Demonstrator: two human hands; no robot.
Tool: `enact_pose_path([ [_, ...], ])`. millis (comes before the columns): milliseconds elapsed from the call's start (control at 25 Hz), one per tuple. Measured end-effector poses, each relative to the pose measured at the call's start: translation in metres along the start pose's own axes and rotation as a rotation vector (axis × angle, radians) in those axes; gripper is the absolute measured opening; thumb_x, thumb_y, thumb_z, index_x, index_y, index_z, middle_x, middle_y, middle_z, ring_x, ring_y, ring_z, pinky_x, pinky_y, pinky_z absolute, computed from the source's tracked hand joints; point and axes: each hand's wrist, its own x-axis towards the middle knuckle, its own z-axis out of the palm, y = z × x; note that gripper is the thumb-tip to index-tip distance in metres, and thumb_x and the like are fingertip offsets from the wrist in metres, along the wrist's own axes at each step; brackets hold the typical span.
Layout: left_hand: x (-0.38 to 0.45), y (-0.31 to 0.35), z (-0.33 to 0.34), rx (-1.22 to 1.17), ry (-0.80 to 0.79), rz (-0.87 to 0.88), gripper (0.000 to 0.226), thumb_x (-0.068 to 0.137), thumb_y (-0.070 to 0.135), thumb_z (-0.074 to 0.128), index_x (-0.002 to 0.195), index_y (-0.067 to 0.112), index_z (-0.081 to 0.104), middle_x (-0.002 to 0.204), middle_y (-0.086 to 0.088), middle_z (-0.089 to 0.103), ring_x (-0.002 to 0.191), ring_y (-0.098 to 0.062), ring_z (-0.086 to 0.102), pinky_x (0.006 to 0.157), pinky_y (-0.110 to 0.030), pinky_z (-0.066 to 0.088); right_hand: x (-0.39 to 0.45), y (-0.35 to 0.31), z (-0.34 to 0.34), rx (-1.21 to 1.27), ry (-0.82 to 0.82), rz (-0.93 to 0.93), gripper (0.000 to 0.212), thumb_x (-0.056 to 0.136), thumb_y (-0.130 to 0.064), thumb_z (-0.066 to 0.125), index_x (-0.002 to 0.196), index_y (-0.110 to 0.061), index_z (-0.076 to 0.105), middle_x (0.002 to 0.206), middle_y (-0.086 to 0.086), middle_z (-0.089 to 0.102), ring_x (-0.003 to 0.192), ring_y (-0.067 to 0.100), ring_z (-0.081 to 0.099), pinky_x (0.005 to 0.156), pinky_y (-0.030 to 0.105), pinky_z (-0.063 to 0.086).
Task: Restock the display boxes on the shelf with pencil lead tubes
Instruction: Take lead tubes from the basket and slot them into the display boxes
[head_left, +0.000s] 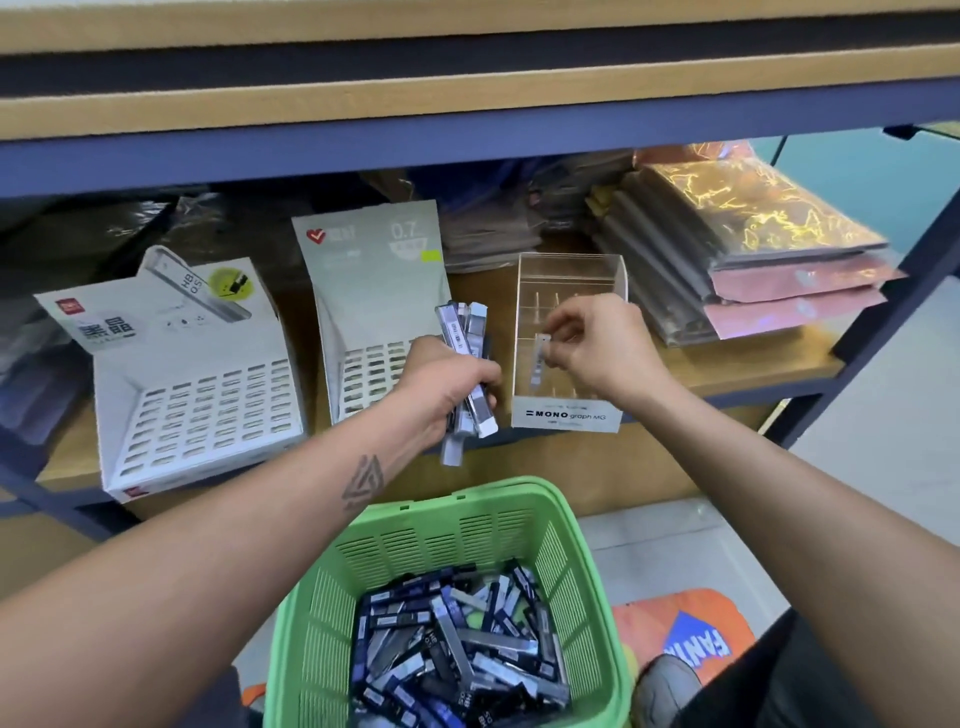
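Wooden shelf (727, 364) ahead: left hand (447, 387) grips a lead tube bundle (467, 364); right hand (597, 338) fingers pinch one tube (540, 358) inside the clear box (566, 332), green basket (582, 545) below.

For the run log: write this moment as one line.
left hand: holds bundle of lead tubes | right hand: pinches single tube over clear Mono box | green basket: full of tubes

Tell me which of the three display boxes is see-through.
The right box, marked MONO graph: clear walls, beside the right hand. The left box and middle box are opaque white card.
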Motion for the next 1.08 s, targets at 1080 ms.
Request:
enact_pose_path([
  [1080,-0.01,-0.002,-0.012,-0.239,-0.288,0.009,0.034,0.078,-0.006,0.079,0.11,-0.005,0.069,0.083,-0.018,0.07,0.059,-0.024,0.061,0.053,-0.028,0.054,-0.013,-0.03,0.02,0.73,-0.152,0.27,0.015,0.089,-0.007,0.071,0.101,-0.015,0.074,0.091,0.004,0.074,0.077,0.017,0.069,0.066,0.03,0.057],
])
